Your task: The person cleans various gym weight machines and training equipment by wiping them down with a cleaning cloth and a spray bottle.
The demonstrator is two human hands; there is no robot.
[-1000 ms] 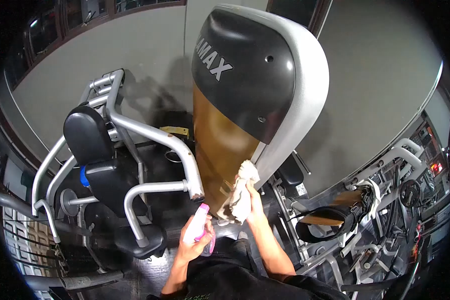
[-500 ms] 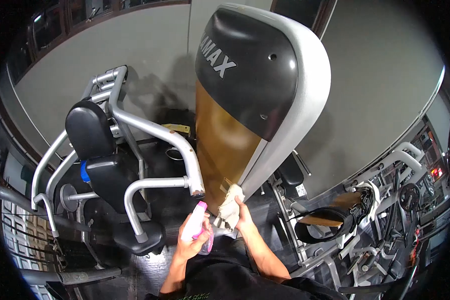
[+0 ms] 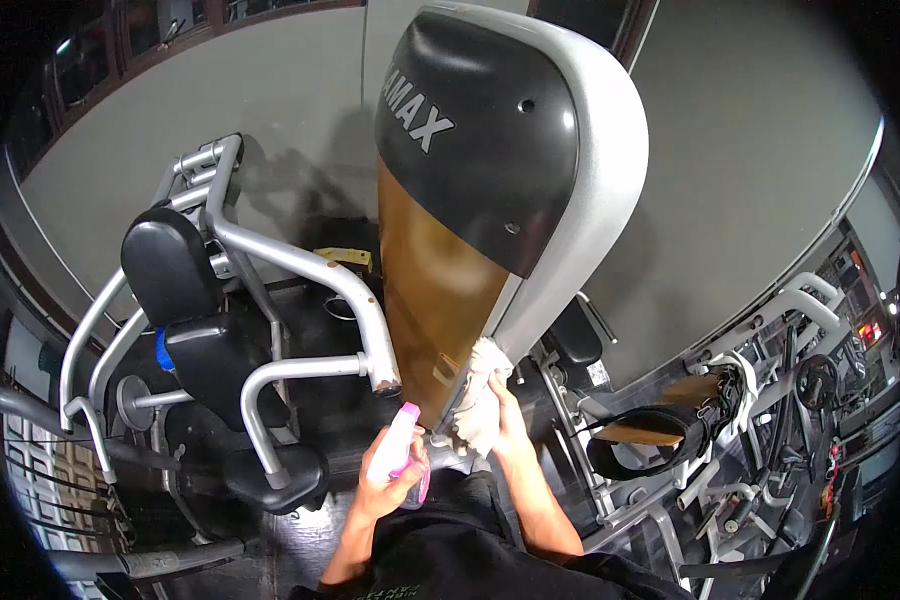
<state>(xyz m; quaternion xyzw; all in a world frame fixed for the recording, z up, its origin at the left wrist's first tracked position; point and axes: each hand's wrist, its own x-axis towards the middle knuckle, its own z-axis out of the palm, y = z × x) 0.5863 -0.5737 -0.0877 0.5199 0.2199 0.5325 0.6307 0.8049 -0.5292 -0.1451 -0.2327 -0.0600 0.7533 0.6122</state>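
Note:
My left hand (image 3: 382, 487) is wrapped round a white and pink spray bottle (image 3: 398, 445), its pink nozzle pointing up and away from me. In my right hand (image 3: 511, 425) is a crumpled cream cloth (image 3: 478, 405), pressed against the lower silver edge of a tall gym machine housing (image 3: 600, 190). The housing has a dark top cover with white lettering and a glossy gold-brown panel (image 3: 430, 290). Part of the bottle is hidden by my left fingers, and the cloth covers part of the frame edge.
Left of the housing stands a seat machine with a black backrest (image 3: 170, 265) and a silver tubular arm (image 3: 300, 255) reaching close to my left hand. On the right are a black cylindrical bag (image 3: 650, 455) and more gym equipment (image 3: 760, 500). A grey wall (image 3: 750, 170) runs behind.
My right hand and the cloth have shifted slightly right and up along the silver edge. The view has moved a little, and my left hand still grips the spray bottle.

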